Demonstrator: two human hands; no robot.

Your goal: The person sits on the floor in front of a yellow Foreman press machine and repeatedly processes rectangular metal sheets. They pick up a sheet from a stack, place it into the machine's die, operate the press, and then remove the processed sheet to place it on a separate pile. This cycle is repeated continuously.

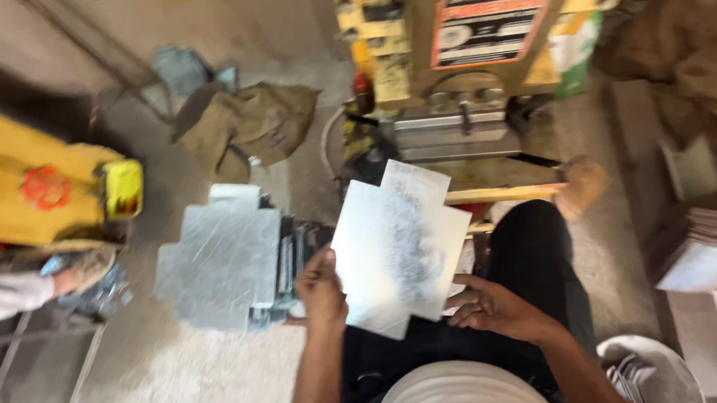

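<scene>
While both hands grip, notched sheet metal (398,245) gleams.

A rough, dusty concrete floor (177,386) fills the workshop. A yellow press machine (465,39) with a red-and-white plate stands at the top. Another yellow machine (25,185) sits at the left edge. A crumpled brown cloth (250,125) lies on the floor between them. Light is dim and even.
</scene>
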